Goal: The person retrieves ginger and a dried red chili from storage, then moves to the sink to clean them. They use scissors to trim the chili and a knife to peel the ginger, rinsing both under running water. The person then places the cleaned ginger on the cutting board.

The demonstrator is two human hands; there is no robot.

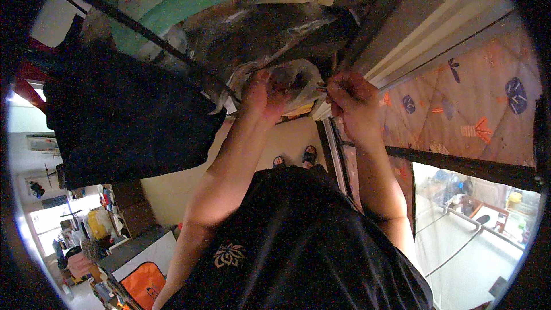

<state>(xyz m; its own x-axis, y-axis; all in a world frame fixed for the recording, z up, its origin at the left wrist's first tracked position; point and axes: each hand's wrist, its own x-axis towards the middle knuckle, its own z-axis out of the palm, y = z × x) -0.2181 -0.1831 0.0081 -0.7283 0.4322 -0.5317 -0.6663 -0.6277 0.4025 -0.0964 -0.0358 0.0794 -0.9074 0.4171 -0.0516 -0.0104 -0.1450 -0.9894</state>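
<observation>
My left hand (266, 95) is raised at the middle, palm partly up, against a translucent plastic bag (301, 77) that hangs among dark crumpled plastic sheeting (262, 30). Whether its fingers grip the bag is not clear. To the right, my right hand (351, 95) has its fingers pinched together on a small thing (322, 88), too blurred to name, beside the bag's edge. A green and white plastic sheet (185, 6) lies above the dark one.
Dark cloth (133, 112) hangs at the left near a thin dark rod (125, 19). At the right are a patterned curtain (465, 108) and a window opening (473, 219). An orange bag (144, 284) and cluttered shelving stand lower left. My sandalled feet are on the pale floor (284, 140).
</observation>
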